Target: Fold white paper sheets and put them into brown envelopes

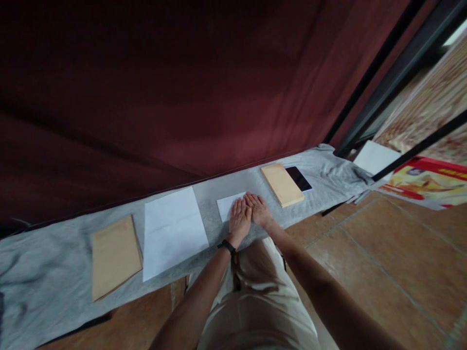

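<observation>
Both hands lie flat, side by side, on a small piece of white paper (224, 206) in front of me. My left hand (240, 218), with a black band at the wrist, has its fingers stretched out over the paper. My right hand (258, 210) rests against it with its fingers extended across the paper's right part. The hands hide much of that paper, so I cannot tell whether it is folded. To the left lies a large white sheet (174, 233) with a faint crease across it. A stack of tan paper or envelopes (282, 184) is right of my hands.
A grey cloth (54, 257) covers the long narrow table. Brown envelopes (115, 257) lie at the left, and a dark-screened tablet or phone (299, 178) sits beyond the tan stack. A maroon curtain (204, 97) hangs behind. A colourful box (430, 182) stands at the right.
</observation>
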Motion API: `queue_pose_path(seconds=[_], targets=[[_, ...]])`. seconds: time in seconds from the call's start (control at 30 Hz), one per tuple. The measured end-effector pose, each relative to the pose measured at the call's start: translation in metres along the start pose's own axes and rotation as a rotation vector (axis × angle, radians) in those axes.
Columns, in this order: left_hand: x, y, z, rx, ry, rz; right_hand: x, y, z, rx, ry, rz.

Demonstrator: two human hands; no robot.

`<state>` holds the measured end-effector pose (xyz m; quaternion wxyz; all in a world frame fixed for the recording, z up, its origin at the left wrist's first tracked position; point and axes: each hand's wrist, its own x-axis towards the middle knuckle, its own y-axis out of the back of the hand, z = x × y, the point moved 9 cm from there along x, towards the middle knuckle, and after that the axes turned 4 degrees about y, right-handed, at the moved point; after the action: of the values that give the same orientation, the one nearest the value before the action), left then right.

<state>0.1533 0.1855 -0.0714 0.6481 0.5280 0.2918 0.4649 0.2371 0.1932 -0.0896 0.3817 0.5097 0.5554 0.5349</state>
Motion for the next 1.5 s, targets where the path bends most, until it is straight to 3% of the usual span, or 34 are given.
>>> queue_pose_path(seconds=[0.13, 0.33, 0.93, 1.2, 1.3, 1.5], targets=[[0.015, -0.009, 0.004, -0.003, 0.019, -0.054, 0.000, -0.003, 0.001, -0.009, -0.006, -0.024], [0.021, -0.011, -0.022, 0.065, 0.051, -0.070, 0.001, 0.000, 0.002, 0.028, -0.038, 0.028], [-0.012, 0.010, -0.068, 0.142, 0.225, 0.012, 0.001, 0.001, 0.002, 0.072, -0.056, 0.054], [-0.018, 0.010, -0.071, 0.167, 0.255, 0.030, 0.003, 0.005, 0.003, 0.071, -0.084, 0.053], [-0.017, 0.011, -0.070, 0.167, 0.249, 0.032, 0.008, 0.006, -0.010, 0.082, -0.081, 0.051], [-0.018, 0.011, -0.069, 0.166, 0.223, 0.022, 0.015, -0.001, -0.062, 0.114, 0.142, 0.023]])
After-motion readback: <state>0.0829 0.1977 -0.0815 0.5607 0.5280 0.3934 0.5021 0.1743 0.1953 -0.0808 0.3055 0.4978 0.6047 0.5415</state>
